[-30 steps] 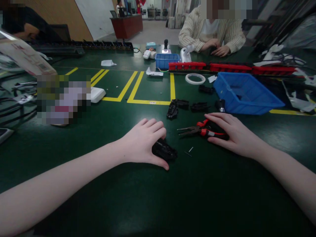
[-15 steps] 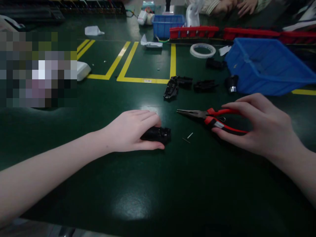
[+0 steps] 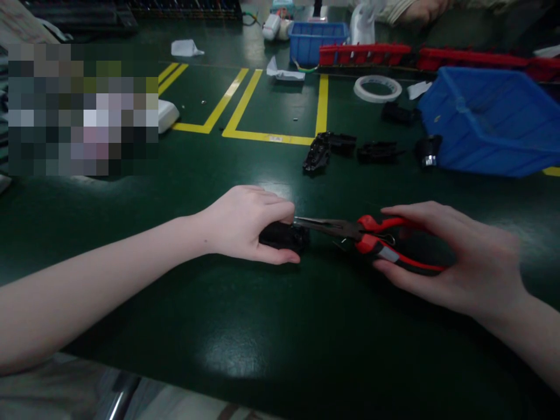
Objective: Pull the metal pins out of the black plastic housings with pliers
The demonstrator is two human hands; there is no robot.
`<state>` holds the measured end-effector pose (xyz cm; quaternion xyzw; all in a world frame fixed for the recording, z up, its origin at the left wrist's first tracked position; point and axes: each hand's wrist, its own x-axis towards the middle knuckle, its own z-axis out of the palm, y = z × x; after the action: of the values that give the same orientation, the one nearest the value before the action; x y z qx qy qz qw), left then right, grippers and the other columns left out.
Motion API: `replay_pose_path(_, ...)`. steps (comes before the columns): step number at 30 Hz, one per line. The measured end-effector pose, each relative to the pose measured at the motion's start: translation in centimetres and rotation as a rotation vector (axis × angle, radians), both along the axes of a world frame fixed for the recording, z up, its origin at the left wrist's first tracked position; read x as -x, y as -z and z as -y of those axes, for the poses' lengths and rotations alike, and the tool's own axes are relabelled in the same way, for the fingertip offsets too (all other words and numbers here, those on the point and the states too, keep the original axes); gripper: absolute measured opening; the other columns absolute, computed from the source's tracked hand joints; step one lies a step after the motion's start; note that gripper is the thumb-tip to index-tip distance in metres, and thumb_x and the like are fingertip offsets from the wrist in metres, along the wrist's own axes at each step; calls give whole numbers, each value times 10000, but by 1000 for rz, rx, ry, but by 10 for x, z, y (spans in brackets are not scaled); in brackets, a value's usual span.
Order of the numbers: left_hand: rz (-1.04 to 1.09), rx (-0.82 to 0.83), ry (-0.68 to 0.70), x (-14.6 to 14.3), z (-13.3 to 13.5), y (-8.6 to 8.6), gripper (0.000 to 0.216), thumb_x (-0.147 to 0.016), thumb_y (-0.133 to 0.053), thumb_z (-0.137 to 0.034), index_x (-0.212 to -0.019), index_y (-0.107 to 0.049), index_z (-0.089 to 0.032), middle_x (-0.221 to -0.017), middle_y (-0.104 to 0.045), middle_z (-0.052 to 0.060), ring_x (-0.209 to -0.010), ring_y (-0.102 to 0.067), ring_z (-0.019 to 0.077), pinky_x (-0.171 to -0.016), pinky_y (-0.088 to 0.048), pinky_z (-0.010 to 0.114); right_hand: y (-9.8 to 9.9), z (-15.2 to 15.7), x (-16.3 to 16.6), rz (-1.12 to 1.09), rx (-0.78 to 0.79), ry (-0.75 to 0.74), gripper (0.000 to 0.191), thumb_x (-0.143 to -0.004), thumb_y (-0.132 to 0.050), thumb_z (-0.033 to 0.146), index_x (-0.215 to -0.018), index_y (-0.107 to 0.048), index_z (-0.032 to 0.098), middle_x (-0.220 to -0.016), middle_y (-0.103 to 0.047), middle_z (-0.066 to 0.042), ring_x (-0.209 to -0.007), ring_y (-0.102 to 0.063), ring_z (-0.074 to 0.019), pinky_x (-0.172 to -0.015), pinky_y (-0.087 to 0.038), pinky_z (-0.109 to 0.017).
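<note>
My left hand [image 3: 254,224] is closed around a dark cylindrical part [image 3: 284,236] lying on the green tabletop [image 3: 280,315]; the fingers and palm hide its left portion. My right hand [image 3: 464,256] grips red-and-black needle-nose pliers [image 3: 367,233] by the handles. The pliers' slim jaws point left, and their tips reach the right end of the black part, close to my left fingers. Whether the tips touch it I cannot tell. A small thin metal pin [image 3: 344,242] shows just below the jaws.
Several black plastic pieces [image 3: 317,154] lie beyond my hands. A tilted blue bin [image 3: 494,140] stands at the right, near a black part with a shiny ring [image 3: 429,151]. Behind are a tape roll [image 3: 377,88], red strips [image 3: 365,54] and a smaller blue basket [image 3: 312,44].
My right hand has brought the pliers left and down, so the jaws now overlap the black part's end. My left hand keeps its hold. The whole view has shifted slightly.
</note>
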<state>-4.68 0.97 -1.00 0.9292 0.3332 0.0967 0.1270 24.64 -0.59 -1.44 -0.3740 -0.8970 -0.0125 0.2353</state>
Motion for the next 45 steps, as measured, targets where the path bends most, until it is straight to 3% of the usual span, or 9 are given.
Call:
replay_pose_path(11, 0, -27, 19, 0, 1, 1, 408, -806, -546, -581, -765, -526, -175, -694, -582, -18, -620, -545, 128, -589, -346, 244, 4, -1, -1, 1, 0, -75, 454, -774, -624, 455, -1137, -523, 202, -978, -655, -86, -770, -630, -204, -624, -504, -344)
replay_pose_path(31, 15, -15, 31, 2, 0, 2, 425, -815, -541, -593, -794, -532, -168, -707, -582, -20, -620, -537, 126, -583, -343, 252, 6, -2, -2, 21, -32, -66, 458, -779, -605, 442, -1182, -496, 255, -1009, -648, -73, -810, -636, -239, -633, -500, -373)
replay_pose_path(45, 16, -45, 48, 2, 0, 4, 421, -816, -545, -584, -791, -540, -164, -692, -578, -21, -614, -547, 130, -569, -347, 249, 4, -3, -2, 25, -75, -107, 432, -792, -605, 422, -1137, -532, 172, -975, -661, -121, -778, -647, -235, -626, -507, -354)
